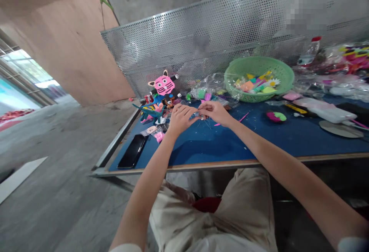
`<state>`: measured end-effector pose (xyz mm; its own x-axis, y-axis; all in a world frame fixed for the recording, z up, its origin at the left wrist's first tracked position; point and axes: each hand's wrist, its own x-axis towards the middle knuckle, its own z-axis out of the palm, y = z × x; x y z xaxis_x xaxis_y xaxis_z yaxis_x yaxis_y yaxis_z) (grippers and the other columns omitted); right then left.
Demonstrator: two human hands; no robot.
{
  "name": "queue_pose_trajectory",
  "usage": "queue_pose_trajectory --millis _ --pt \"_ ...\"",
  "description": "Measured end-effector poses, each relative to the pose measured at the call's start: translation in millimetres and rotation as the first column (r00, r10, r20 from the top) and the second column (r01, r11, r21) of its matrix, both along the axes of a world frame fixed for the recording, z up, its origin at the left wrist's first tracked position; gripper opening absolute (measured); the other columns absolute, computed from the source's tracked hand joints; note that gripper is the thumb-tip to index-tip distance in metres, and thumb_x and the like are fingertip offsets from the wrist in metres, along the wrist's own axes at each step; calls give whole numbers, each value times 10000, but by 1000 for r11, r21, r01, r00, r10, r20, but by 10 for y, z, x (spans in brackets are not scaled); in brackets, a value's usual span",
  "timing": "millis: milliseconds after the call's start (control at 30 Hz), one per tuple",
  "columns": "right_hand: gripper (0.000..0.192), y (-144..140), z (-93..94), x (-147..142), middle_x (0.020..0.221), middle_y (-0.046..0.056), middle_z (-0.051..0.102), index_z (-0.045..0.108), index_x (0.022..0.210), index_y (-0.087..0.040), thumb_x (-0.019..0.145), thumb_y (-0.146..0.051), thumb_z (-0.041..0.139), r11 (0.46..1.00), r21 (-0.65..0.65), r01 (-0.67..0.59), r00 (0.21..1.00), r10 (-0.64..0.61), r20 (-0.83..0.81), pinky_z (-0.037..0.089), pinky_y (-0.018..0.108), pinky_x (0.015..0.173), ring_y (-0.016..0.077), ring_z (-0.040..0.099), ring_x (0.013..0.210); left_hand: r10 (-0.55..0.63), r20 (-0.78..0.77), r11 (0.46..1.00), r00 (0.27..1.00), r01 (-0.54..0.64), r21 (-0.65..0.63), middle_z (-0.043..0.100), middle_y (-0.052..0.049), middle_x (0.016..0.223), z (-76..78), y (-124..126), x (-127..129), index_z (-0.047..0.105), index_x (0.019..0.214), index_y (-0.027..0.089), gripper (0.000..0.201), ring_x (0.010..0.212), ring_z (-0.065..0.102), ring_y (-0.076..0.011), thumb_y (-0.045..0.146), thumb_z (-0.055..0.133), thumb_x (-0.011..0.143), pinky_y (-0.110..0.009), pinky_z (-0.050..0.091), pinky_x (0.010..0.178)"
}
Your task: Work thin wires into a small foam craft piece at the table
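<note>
Fingertips of both hands are held close together above the blue tabletop, toward its left part. By the left hand, fingers bent and thumb set against the index finger, a small pale piece is pinched; by the right hand, thumb and index finger drawn together, the same piece is gripped from the other side, though what it is cannot be told, being mostly covered by fingers. Beneath the right forearm a magenta stick is partly hidden. Left of the left hand are seen a teal figure and a small packet with something pink inside, near a black phone. Behind them a pink cat-faced figure is propped, while farther right a green basket is partly filled with colourful pieces
</note>
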<state>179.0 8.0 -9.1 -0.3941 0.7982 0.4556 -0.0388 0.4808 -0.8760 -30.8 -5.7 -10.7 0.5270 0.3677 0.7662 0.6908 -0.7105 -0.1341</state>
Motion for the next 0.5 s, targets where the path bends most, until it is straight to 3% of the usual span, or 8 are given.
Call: queue_pose_trajectory --millis 200,500 --pt "180 17 -43 -45 705 17 670 678 853 -218 839 -395 712 1000 14 24 1000 -24 11 522 310 630 158 633 626 -21 6 999 1000 21 -38 767 -65 950 -16 41 -22 715 967 215 238 895 705 -198 442 651 935 -343 481 842" --pt "130 -21 -41 -87 715 22 673 643 845 -238 879 -364 643 993 86 84 996 -87 36 541 355 653 187 651 619 -90 138 990 986 104 -98 762 -64 889 -59 65 3 720 913 201 226 860 712 -184 423 676 920 -325 535 834"
